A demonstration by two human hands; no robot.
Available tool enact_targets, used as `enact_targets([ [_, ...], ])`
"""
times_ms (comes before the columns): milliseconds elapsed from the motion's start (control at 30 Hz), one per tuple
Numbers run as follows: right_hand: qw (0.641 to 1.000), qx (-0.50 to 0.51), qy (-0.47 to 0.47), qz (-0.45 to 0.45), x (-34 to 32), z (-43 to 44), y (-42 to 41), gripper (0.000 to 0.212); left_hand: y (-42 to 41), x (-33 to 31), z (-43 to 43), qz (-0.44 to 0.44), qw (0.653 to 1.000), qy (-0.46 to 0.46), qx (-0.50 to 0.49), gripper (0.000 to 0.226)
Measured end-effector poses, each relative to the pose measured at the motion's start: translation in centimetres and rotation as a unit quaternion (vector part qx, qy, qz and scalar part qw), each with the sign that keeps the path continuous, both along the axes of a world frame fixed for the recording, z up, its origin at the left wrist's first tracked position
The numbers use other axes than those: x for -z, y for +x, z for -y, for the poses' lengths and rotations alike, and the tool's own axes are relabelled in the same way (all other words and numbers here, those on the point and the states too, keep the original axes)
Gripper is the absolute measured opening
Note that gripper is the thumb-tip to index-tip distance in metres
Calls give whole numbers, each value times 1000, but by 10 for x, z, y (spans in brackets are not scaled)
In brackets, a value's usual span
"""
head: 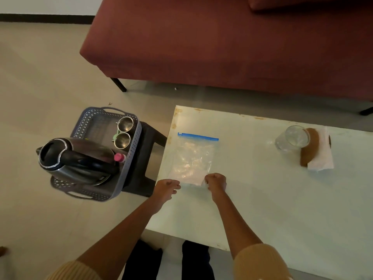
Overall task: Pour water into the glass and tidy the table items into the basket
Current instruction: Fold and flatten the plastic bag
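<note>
1. Zip bag [193,158], flat on the counter [262,199]: my right hand [216,181] pinches its near corner; my left hand [168,186] is curled at the other corner, grip unclear.
2. Step: tidying. Next: lift the limp bag left into the basket [129,158], clearing the kettle [76,158].

**White worktop, stool beside it**

The worktop [262,199] is white, with rusty stains along its far edge and down its left edge. A clear zip bag [191,158] lies flat near the left edge, its blue seal strip towards the far edge. Near the far right stands a clear glass [292,139]. Just behind the glass lie a brown oblong piece [306,156] and a white paper napkin [323,158], the two overlapping. A dark stool [145,158] stands on the pale floor [40,87], just beside the worktop's left edge, and it carries a grey lattice basket [132,154].
</note>
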State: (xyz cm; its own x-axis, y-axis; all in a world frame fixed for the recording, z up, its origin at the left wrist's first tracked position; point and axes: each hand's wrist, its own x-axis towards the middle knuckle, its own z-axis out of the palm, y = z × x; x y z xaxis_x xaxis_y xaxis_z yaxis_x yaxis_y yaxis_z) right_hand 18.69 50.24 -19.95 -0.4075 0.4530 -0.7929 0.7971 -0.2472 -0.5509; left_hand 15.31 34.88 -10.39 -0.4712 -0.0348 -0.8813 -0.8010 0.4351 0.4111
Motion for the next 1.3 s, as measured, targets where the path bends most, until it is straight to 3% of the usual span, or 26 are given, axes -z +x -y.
enact_targets([
  [200, 993, -33, 1, -110, -91, -26, 37, 27, 11, -59, 13, -41, 998, 34, -15, 19],
  [467, 974, -16, -14, -227, -237, -39, 78, 33, 33, -152, 30, -47, 993, 105, 6, 19],
  [567, 958, 12, -51, -283, -284, -30, 80, 32, 31, -187, 30, -60, 986, 153, 26, 14],
  [700, 913, 77, -169, -364, -330, -9, 78, 31, 18, -224, 38, -40, 978, 203, 3, 24],
  [800, 909, 72, -161, -378, -350, 4, 75, 30, 4, -254, 47, -36, 951, 305, -21, 34],
  [933, 921, 68, -84, -374, -373, 24, 72, 22, -10, -281, 69, -155, 920, 360, -21, 15],
  [1300, 926, 97, -76, -356, -394, 60, 60, 10, -13, -300, 107, -271, 904, 329, -14, 9],
])
